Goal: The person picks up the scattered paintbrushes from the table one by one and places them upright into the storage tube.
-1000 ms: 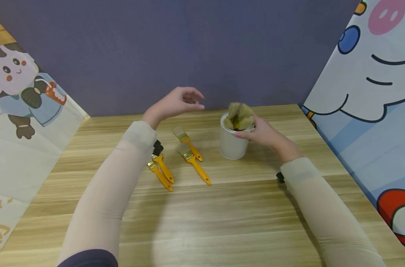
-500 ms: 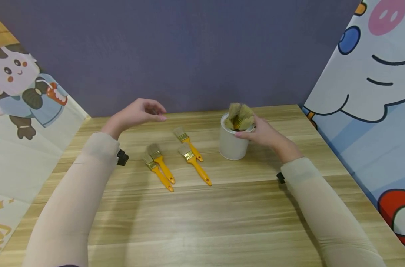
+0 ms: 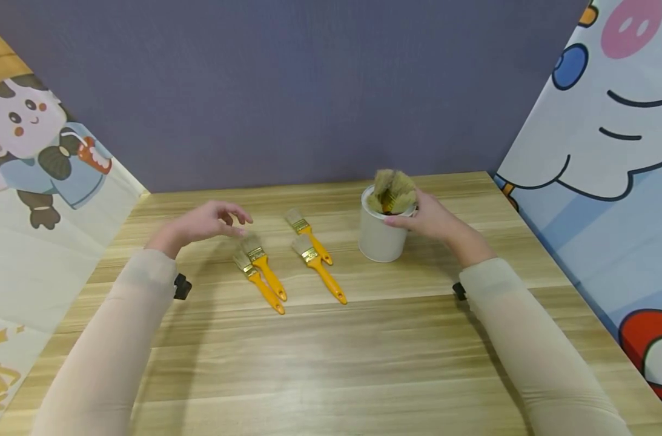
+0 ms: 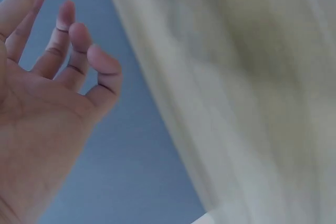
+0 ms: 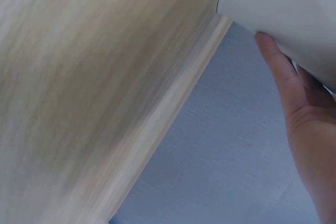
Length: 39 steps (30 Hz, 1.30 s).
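My right hand grips a white can at its rim. The thumb lies at the front of the rim, and in the right wrist view a finger runs along the can's wall. Several paintbrushes stand in the can, bristles up, their handles hidden inside. My left hand holds nothing, its fingers loosely bent. Its fingertips are close by the bristles of a yellow-handled paintbrush, beside which lies a second paintbrush. Two more, a nearer paintbrush and a farther paintbrush, lie between this pair and the can.
The wood-grain table ends at a dark blue-grey wall behind the can. Printed cartoon panels flank it, a left panel and a right panel. A small black device shows at the left wrist.
My left hand has moved from near the can leftward, then down toward the left pair of paintbrushes, whose bristles it has uncovered. The right hand and the can have stayed in place.
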Available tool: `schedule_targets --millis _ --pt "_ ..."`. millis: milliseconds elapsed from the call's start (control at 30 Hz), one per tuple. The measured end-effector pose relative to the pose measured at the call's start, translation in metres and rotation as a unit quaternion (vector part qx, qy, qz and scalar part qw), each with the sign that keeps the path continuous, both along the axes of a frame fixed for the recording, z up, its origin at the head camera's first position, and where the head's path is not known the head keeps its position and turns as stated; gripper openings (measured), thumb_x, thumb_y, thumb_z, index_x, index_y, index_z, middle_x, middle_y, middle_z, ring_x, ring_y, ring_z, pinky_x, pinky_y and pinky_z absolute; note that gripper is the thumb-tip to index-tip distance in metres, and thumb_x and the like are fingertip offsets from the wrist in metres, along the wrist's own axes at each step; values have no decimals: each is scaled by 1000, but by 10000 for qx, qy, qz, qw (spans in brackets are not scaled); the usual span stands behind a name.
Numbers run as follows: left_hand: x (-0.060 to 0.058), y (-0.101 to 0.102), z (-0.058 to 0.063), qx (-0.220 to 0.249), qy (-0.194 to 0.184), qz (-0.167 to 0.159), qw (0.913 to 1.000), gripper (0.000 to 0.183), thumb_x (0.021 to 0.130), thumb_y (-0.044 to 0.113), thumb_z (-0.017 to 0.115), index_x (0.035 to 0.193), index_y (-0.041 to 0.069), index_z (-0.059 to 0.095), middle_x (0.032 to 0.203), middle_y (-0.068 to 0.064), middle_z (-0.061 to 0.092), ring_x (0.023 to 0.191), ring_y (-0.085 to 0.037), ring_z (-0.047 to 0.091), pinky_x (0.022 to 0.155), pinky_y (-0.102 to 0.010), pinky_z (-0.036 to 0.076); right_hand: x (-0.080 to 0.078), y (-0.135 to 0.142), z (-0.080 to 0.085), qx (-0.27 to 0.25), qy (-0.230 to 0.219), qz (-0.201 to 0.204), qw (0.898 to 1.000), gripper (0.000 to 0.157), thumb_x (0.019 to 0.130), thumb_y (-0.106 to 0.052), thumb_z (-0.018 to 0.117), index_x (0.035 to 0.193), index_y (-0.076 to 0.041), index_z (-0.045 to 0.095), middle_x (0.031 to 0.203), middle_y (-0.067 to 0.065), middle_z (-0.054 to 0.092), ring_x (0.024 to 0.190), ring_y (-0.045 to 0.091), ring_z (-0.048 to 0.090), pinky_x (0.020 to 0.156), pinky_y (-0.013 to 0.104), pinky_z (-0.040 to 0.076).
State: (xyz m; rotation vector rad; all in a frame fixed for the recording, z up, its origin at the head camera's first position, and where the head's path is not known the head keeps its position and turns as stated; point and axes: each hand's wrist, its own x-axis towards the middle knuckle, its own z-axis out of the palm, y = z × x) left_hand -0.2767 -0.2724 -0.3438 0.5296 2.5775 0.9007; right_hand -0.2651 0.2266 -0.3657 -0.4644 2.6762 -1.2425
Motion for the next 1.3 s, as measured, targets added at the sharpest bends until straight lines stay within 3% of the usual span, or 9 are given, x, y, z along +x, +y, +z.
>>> schedule_targets --millis 200,400,700,933,1167,1300 --pt "0 5 -25 -205 -140 -311 9992 36 97 22 79 130 11 72 137 -15 61 104 -29 50 85 -40 44 0 -1 1 -84 -12 14 10000 88 95 -37 82 164 -8 36 162 21 49 150 43 47 122 62 38" --pt "-1 13 -36 -244 -336 -475 9980 30 96 19 80 125 12 76 148 -20 52 134 -43 48 111 -63 40 -1 0 0 -87 -53 29 9999 91 95 -40 81 166 -10 32 164 20 46 151 43 45 122 63 38" --pt "-8 17 -46 -93 -453 -365 9983 27 99 20 77 125 12 76 150 -19 46 145 -48 41 121 -73 29 -1 1 0 -80 -87 70 9999 92 95 -40 81 166 -11 31 164 19 46 151 43 45 121 64 39" --pt "-14 20 -50 -108 -304 -265 9991 25 99 21 77 122 10 76 149 -21 44 144 -50 40 122 -75 25 0 0 1 -144 -47 73 9999 88 95 -37 81 165 -11 34 163 19 47 150 42 46 121 63 39" --pt "-13 21 -51 -107 -144 -203 9996 25 100 23 76 120 8 76 149 -24 46 142 -50 42 122 -73 26 -1 0 1 -95 -6 34 9999 89 95 -38 81 165 -9 34 162 20 48 150 43 47 121 63 39" --pt "-10 18 -48 120 -257 -286 9992 34 99 22 78 129 8 72 153 -22 46 138 -48 45 117 -71 33 -1 0 1 -46 -77 -3 10000 93 94 -41 81 167 -11 31 164 20 47 151 42 46 122 63 39"
